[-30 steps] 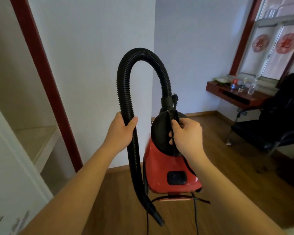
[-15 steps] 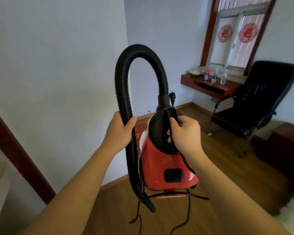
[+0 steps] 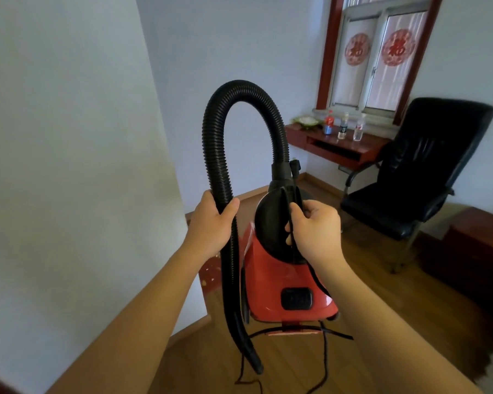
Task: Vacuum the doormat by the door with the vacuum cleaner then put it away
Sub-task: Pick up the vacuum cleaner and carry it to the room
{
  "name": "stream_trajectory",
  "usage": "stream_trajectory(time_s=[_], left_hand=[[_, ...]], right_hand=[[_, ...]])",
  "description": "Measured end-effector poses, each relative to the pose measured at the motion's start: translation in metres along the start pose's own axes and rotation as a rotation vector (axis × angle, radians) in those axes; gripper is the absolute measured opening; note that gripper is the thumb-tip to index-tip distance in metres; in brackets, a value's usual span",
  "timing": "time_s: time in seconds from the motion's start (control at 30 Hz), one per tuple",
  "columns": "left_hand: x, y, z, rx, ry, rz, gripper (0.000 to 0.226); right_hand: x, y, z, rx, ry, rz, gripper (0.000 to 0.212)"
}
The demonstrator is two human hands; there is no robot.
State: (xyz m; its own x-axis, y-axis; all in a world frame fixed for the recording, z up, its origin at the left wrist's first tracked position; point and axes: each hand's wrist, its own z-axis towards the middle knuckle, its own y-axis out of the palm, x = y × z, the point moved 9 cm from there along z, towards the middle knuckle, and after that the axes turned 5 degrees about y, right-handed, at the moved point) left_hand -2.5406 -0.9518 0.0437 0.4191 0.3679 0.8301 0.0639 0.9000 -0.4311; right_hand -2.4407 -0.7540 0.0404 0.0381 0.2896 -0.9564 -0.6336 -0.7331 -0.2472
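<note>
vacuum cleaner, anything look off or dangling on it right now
Yes. The power cord is not wound up: loose strands dangle below the red vacuum cleaner, which the right hand carries by its top, a likely snag or trip risk. The hose hangs free below the left hand gripping it.

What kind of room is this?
Likely a home study or bedroom: wood floor, a black office chair beside a red-brown desk holding bottles, and a window with red paper cutouts.
</note>
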Motion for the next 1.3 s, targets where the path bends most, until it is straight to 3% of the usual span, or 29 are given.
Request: stream_trajectory(time_s=[0.6, 1.0, 1.3], left_hand=[[0.003, 0.205, 0.217, -0.121, 0.042, -0.095, 0.023], [-0.002, 0.317, 0.384, -0.139, 0.056, -0.121, 0.021], [-0.012, 0.385, 0.464, -0.097, 0.001, -0.077, 0.022]], right_hand=[[0.062, -0.077, 0.262, 0.131, -0.007, -0.082, 0.031], [0.100, -0.085, 0.451, 0.145, -0.004, -0.101, 0.031], [0.123, -0.087, 0.573, 0.060, -0.037, -0.072, 0.031]])
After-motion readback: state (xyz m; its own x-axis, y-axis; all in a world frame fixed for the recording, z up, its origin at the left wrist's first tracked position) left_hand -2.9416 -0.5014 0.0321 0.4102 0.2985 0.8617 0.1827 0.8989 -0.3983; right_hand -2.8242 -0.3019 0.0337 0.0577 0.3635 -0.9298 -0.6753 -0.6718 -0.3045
